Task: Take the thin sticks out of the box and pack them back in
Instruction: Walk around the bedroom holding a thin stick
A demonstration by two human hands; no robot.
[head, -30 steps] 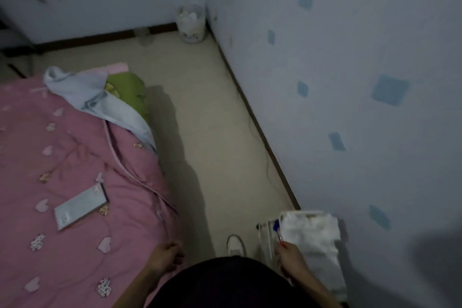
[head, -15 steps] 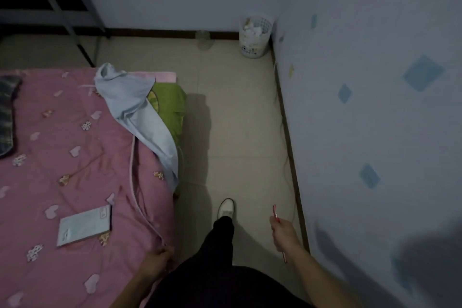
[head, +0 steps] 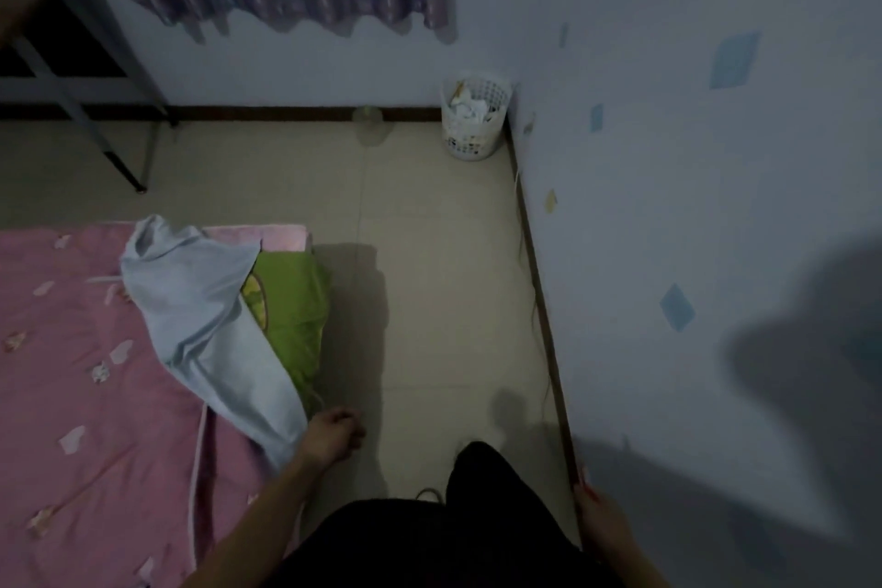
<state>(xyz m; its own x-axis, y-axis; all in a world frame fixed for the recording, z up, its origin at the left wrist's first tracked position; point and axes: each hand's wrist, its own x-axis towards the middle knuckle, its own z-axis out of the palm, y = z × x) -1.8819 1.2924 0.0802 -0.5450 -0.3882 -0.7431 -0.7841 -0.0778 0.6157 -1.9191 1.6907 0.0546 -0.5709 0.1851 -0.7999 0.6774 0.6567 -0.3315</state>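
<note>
The right hand point(head: 606, 528) sat low at the frame's edge, close to the wall point(head: 668, 205), its fingers closed round what looked like a thin stick point(head: 584, 478) — only a short red-marked length showed above the knuckles, and the dim light blurred it; whether it was one stick or several I could not tell. The left hand point(head: 334, 437) hung just off the corner of the pink bed cover point(head: 71, 372), beside the hem of a pale blue cloth point(head: 200, 315); its fingers were loosely curled and nothing showed in them. The box was not in view, nor were any other sticks; how far the packing had got could not be read from here. A green cloth point(head: 296, 301) lay partly under the blue one; a white waste basket point(head: 475, 143) stood in the far corner, well apart from both hands.

As a judgement: such a stick would be very light, stiff but easy to snap, and smooth enough to roll or slip from a slack pinch; it would be best taken near its middle between thumb and two fingertips — or gathered with its fellows into an aligned bundle — and fed into the box end first, without squeezing or bending.
</note>
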